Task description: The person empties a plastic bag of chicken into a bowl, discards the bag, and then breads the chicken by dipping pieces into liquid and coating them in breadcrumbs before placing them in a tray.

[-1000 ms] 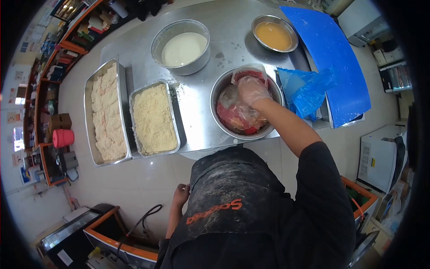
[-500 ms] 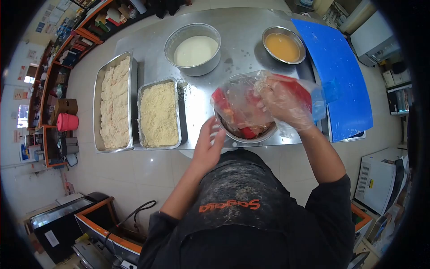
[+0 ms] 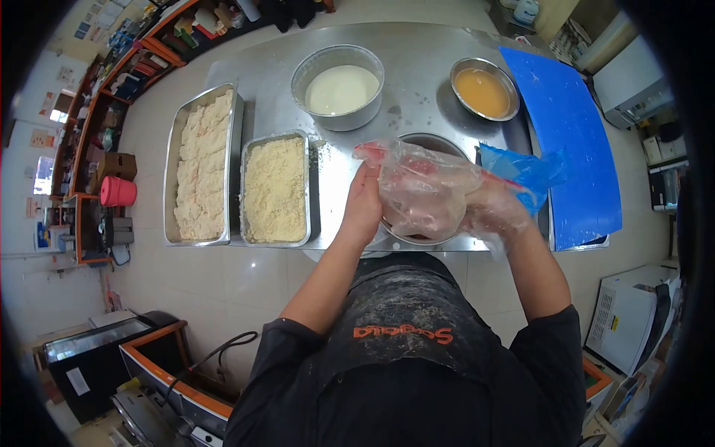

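Note:
A clear plastic bag (image 3: 421, 197) with red patches, its contents blurred behind the film, is held over a round metal pan (image 3: 441, 140). My left hand (image 3: 363, 205), bare, grips the bag's left edge. My right hand (image 3: 500, 212), in a thin clear plastic glove, is closed on the bag's right side; its fingers are partly hidden by the film. The bag covers most of the pan's inside. Just beyond my right hand lies a crumpled blue plastic bag (image 3: 514, 173).
On the steel table (image 3: 417, 45) are a tray of floured pieces (image 3: 202, 164), a tray of yellowish crumbs (image 3: 275, 190), a round pan of whitish liquid (image 3: 341, 91) and a bowl of orange liquid (image 3: 484, 91). A blue board (image 3: 570, 149) lies along the right end.
My left hand has moved up from beside the pan and taken hold of the bag. My right hand has shifted right and lower, and the bag is now stretched between both hands.

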Motion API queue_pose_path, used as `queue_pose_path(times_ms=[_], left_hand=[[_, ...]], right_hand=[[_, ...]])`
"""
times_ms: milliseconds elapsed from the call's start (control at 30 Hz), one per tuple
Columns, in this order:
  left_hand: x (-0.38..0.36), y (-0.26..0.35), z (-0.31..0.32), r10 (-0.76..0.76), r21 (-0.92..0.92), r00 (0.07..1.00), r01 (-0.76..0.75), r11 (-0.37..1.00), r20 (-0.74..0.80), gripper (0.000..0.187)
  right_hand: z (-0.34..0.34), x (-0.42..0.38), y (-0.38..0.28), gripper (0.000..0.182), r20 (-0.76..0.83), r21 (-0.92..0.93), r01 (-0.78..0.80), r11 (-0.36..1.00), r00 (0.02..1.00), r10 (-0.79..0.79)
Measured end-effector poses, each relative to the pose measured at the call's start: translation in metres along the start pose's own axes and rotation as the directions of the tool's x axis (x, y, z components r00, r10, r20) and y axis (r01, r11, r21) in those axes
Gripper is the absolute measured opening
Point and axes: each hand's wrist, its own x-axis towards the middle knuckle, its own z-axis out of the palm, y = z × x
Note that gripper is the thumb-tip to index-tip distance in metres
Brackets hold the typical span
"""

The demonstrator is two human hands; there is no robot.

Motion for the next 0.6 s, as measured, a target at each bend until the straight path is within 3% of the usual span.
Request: queue_pose_path(times_ms=[33,133,233,433,533,600], left_hand=[[0.000,-0.001,-0.002,0.006,-0.010,1.000,-0.006,1.000,-0.001,0.044],[-0.002,0.001,-0.011,-0.042,-0.054,0.999,0.041,0.998,-0.014,0.038],[-0.010,0.013,-0.014,-0.163,-0.113,0.986,0.159,0.981,-0.028,0.031],[-0.004,0.013,-0.009,-0.194,-0.146,0.981,0.192,0.970,0.004,0.029],[-0.008,0.021,0.001,-0.237,-0.118,0.971,0.237,0.964,0.015,0.030],[-0.006,0.015,0.003,-0.223,-0.074,0.973,0.227,0.971,0.057,0.031]], right_hand=[[0.020,0.000,-0.001,0.062,0.042,0.086,0.041,0.995,0.998,-0.045],[0.052,-0.006,-0.020,0.069,0.210,-0.300,0.295,0.907,0.948,-0.238],[0.032,0.004,-0.012,0.069,0.058,-0.691,0.219,0.688,0.967,-0.249],[0.014,0.000,-0.004,0.050,0.107,-0.483,0.074,0.872,0.994,-0.025],[0.013,0.015,0.021,0.034,0.062,-0.255,0.139,0.957,0.990,-0.127],[0.016,0.024,0.033,0.033,0.023,-0.216,0.168,0.962,0.986,-0.167]])
